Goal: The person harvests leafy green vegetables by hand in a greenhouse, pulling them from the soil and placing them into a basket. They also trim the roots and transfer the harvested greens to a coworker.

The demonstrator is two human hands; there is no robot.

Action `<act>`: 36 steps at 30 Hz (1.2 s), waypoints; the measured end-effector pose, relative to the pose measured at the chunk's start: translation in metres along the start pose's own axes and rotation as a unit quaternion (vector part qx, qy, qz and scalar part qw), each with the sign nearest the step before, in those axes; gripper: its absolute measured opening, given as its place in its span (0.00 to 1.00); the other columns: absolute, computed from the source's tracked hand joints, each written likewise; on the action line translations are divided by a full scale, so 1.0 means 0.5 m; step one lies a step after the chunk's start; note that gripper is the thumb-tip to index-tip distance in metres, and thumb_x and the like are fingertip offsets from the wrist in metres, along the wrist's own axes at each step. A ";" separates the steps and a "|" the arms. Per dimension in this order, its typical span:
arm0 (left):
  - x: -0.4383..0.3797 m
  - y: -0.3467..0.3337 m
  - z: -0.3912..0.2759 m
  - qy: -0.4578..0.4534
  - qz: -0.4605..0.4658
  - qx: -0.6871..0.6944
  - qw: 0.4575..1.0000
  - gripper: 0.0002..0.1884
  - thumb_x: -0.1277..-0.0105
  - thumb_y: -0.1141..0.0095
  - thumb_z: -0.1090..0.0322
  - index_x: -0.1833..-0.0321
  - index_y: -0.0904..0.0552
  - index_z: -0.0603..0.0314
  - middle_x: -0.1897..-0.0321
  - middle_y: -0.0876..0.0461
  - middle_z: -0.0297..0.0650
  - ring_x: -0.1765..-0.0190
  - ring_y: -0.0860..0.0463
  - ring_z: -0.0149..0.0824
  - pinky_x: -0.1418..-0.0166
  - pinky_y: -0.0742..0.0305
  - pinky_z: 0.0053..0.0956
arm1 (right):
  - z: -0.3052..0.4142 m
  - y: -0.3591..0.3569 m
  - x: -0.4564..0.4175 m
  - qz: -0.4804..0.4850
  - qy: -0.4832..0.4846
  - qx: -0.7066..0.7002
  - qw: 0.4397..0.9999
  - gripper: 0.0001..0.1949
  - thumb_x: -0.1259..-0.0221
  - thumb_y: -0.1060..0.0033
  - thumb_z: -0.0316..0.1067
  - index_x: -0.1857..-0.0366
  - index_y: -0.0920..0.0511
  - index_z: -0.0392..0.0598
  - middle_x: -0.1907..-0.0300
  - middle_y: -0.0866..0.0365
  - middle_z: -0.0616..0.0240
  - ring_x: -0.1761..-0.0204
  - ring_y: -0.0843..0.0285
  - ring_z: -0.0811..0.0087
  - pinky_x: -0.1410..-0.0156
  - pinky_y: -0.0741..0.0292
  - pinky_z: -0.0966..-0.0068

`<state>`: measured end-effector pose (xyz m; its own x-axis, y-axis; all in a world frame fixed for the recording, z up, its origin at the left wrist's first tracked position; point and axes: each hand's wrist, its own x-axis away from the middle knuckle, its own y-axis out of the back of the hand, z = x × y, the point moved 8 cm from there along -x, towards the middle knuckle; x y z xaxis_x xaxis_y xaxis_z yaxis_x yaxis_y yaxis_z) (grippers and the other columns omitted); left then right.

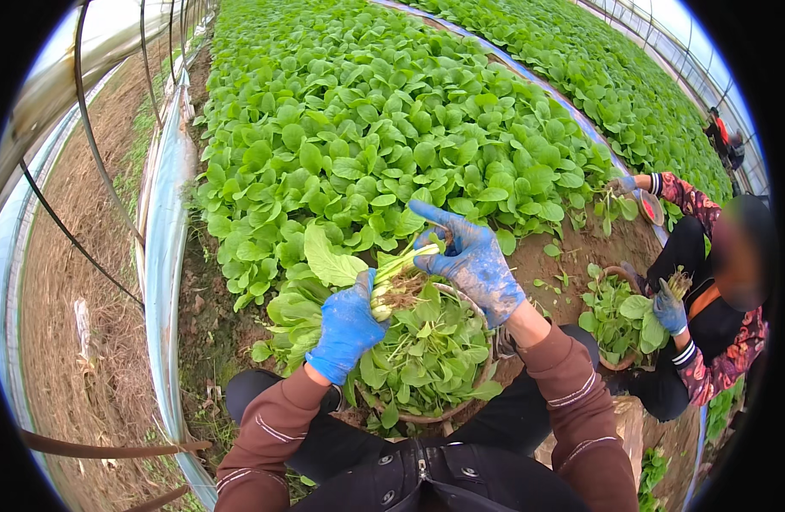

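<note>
My left hand [349,329], in a soiled blue glove, grips a bunch of leafy green vegetable plants [392,275] by the stems, with the pale bases and dirty roots towards my right hand. My right hand [474,262], also in a blue glove with mud on it, is beside the bunch; its forefinger points out and its thumb is at the pale stems. Whether its fingers pinch anything is unclear. Below both hands, between my knees, a round basket [488,358] is full of loose green leaves and small plants [424,365].
A dense bed of leafy greens [379,128] lies ahead. Plastic sheeting [165,256] and curved greenhouse hoops [88,121] run along the left. At right, a co-worker [699,288] crouches with plants in one gloved hand, beside another basket [613,365]. More people [725,137] are farther off.
</note>
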<state>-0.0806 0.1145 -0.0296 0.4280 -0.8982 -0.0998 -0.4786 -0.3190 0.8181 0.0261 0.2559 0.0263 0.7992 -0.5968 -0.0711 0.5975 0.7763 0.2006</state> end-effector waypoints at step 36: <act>-0.048 0.056 -0.045 0.038 -0.037 0.626 0.778 0.20 0.43 0.39 0.77 0.46 0.22 0.71 0.58 0.15 0.47 0.58 0.15 0.36 0.49 0.19 0.31 | 0.043 0.000 0.024 -0.069 0.151 0.140 0.976 0.20 0.40 0.35 0.30 0.43 0.24 0.44 0.61 0.16 0.61 0.61 0.18 0.68 0.56 0.23 0.72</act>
<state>-0.0871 0.1337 0.0084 0.5106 -0.8585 -0.0482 -0.8019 -0.4553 -0.3868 0.0342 0.2445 0.0464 0.7201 -0.5722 -0.3925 0.6937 0.5820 0.4243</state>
